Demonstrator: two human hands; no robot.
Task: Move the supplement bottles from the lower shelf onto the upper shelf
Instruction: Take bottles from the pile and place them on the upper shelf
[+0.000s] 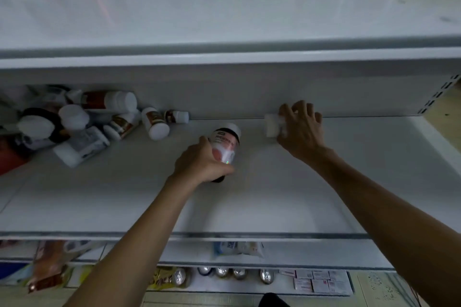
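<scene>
Pink-labelled bottle lies in our left hand, fingers curled round its lower half, its cap towards one o'clock, mid lower shelf. At two o'clock our right hand clasps a white bottle, which juts out at nine o'clock of the fingers.

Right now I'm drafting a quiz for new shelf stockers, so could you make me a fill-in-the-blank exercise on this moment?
1. The left hand grips a pink-labelled bottle that has a ___ cap.
2. The right hand grips a ___ bottle close to the back wall.
3. The heap of toppled bottles lies at the ___ end of the lower shelf.

Missing words: white; white; left.
</scene>
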